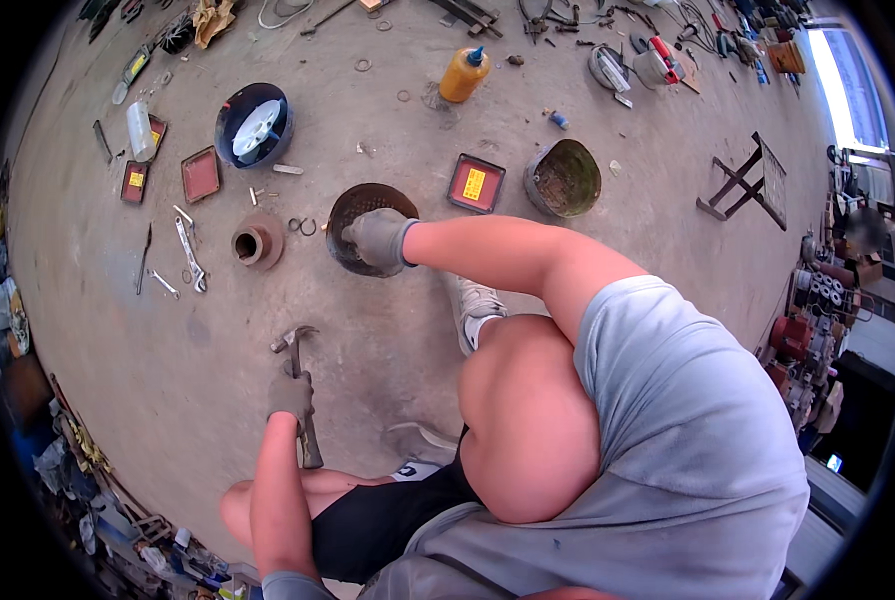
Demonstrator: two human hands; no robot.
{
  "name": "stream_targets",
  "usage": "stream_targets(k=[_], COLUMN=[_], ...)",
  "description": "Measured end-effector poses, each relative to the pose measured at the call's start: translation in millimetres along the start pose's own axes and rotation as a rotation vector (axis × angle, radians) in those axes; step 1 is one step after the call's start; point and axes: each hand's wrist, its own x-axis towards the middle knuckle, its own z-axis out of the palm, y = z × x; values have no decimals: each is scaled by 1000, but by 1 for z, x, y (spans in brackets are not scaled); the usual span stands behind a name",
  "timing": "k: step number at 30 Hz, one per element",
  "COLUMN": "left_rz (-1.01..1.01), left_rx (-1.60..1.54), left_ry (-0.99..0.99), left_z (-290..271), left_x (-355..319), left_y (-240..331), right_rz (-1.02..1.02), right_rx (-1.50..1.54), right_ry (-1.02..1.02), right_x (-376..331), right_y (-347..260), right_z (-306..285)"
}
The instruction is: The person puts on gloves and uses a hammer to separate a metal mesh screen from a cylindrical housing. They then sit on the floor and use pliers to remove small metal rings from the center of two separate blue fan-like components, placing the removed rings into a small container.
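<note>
A hammer (301,395) is gripped by the gloved left hand (290,393); a rusty round drum (368,226) on the floor (388,330) is clasped by the gloved right hand's (379,239) fingers.

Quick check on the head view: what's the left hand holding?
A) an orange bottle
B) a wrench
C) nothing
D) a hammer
D: the gloved left hand grips the handle of a hammer, its head raised above the concrete floor, while the gloved right hand rests on the rusty round drum; the wrench and the orange bottle lie untouched on the floor.
</note>
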Motion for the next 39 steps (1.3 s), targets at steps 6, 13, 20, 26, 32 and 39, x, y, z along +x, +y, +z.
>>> stream_targets(k=[6, 13, 20, 26, 32, 39], left_rz=[41, 90, 612, 585, 515, 300], left_rx=[-272, 28, -760, -801, -852, -897], left_ry=[191, 77, -192, -68, -168, -302], left_z=[23, 87, 16, 15, 27, 20], left_x=[14, 74, -86, -79, -65, -78], left_y=[37, 17, 126, 148, 154, 145], right_rz=[-18, -2, -41, -112, -154, -193], right_rx=[590, 881, 816, 695, 612, 590], right_ry=[349, 346, 186, 273, 400, 321], right_x=[-28, -78, -110, -106, -116, -123], right_y=[-1, -29, -51, -59, -54, -64], right_z=[-6, -40, -42, -39, -36, -26])
